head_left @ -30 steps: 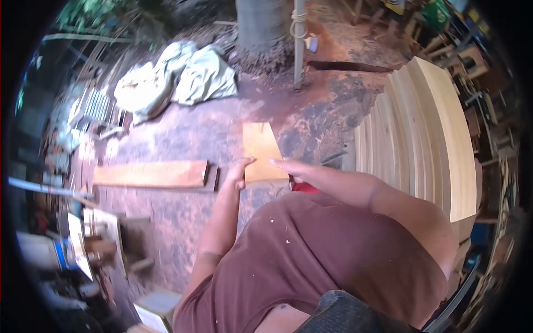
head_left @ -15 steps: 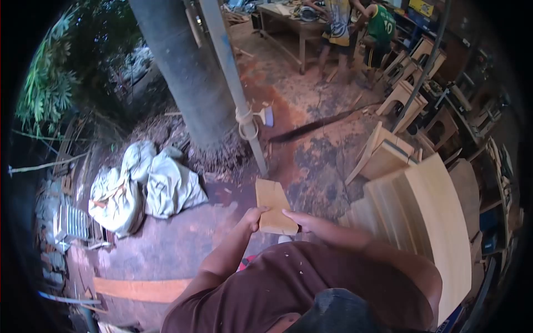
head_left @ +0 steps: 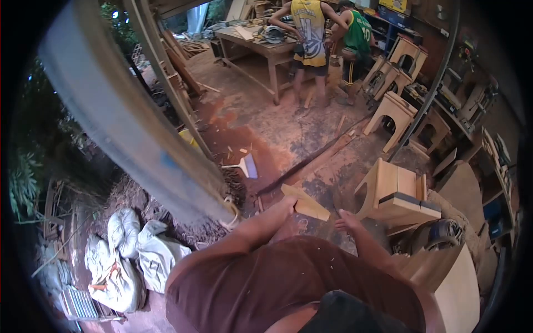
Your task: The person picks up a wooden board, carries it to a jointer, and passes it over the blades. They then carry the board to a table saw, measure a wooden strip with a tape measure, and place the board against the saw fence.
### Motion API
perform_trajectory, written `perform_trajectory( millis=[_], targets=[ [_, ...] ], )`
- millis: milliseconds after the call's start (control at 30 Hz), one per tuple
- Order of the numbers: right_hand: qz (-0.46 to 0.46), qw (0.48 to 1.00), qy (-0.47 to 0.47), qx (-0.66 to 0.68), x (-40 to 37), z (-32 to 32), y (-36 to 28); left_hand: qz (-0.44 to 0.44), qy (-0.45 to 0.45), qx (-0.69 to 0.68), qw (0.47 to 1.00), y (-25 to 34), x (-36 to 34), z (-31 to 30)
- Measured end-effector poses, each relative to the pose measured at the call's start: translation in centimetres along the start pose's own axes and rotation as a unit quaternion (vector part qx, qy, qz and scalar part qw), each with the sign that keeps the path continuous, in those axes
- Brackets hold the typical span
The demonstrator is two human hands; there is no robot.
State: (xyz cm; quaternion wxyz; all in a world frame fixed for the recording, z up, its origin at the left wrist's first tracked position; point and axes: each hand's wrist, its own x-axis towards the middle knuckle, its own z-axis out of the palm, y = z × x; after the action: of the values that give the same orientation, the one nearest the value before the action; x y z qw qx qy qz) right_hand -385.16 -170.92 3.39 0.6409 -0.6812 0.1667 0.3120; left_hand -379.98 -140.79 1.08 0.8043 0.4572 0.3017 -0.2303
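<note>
In the head view, a flat, pale wooden board [head_left: 308, 206] with angled edges is held in front of my chest. My left hand [head_left: 287, 205] is closed on its left end. To the right of the board, and apart from it, is my right hand [head_left: 348, 222], its fingers partly stretched out with nothing in them. Beyond the right hand stands a wooden stool [head_left: 391, 187] with an arched cutout and a dark strip along one edge.
A leaning post [head_left: 139, 119] crosses the left side, with white sacks [head_left: 118, 266] below it. A dustpan-like white tool [head_left: 247, 165] lies on the floor. Two people stand by a workbench [head_left: 261, 45]. Stools [head_left: 390, 115] and curved wooden panels [head_left: 459, 291] line the right.
The view has swung right towards the workbench and stools. My right hand has let go of the board and moved off to the right, while my left keeps its hold.
</note>
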Motion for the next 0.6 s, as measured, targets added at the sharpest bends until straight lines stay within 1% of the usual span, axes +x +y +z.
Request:
perform_trajectory(
  millis=[33,100,133,167,200,233,267,300,333,400,467,500,533,567,600],
  targets=[
    [0.009,0.999,0.032,0.032,0.8,-2.2,0.3,-0.004,0.002,-0.003,1.000,2.3,2.1,1.0],
    [0.028,0.992,0.066,0.104,1.8,-5.6,0.5,-0.018,-0.003,-0.003,1.000,6.9,7.7,2.3],
    [0.015,0.987,0.080,0.138,2.0,-6.6,1.4,-0.023,-0.004,-0.003,1.000,9.0,9.6,2.6],
    [-0.002,0.981,0.094,0.169,2.3,-7.8,2.0,-0.013,-0.024,0.017,0.999,11.6,11.7,2.9],
    [0.014,0.976,0.119,0.182,2.6,-8.7,2.6,0.000,-0.042,0.037,0.998,14.5,13.8,3.0],
    [0.029,0.970,0.142,0.196,3.4,-9.3,3.8,-0.022,-0.044,0.043,0.998,16.9,16.7,2.2],
    [0.057,0.957,0.183,0.217,5.8,-10.0,6.9,-0.016,-0.042,0.043,0.998,19.6,18.0,1.8],
    [0.087,0.942,0.223,0.236,9.4,-10.7,8.4,-0.011,-0.043,0.036,0.998,22.4,18.1,1.3],
    [0.088,0.944,0.219,0.233,13.4,-11.3,6.5,-0.007,-0.043,0.027,0.999,25.1,17.9,0.7],
    [0.087,0.982,0.147,0.082,20.1,-14.1,1.6,-0.042,-0.055,-0.049,0.996,30.4,18.1,-1.4],
    [0.078,0.992,0.066,-0.072,26.8,-16.5,-5.2,0.035,-0.043,-0.034,0.998,33.4,22.6,-6.3],
    [0.054,0.998,0.012,0.026,27.9,-15.2,-14.4,0.088,-0.024,-0.016,0.996,35.4,22.7,-7.6],
    [0.041,0.990,-0.046,0.126,27.9,-12.9,-25.3,0.140,-0.006,0.000,0.990,37.3,22.0,-8.3],
    [0.019,0.999,-0.039,0.009,38.7,-15.0,-27.6,0.166,0.023,0.005,0.986,39.7,20.8,-8.6],
    [-0.058,0.994,-0.072,-0.054,43.9,-15.0,-33.3,0.193,0.052,0.008,0.980,41.9,19.8,-8.9]
  ],
)
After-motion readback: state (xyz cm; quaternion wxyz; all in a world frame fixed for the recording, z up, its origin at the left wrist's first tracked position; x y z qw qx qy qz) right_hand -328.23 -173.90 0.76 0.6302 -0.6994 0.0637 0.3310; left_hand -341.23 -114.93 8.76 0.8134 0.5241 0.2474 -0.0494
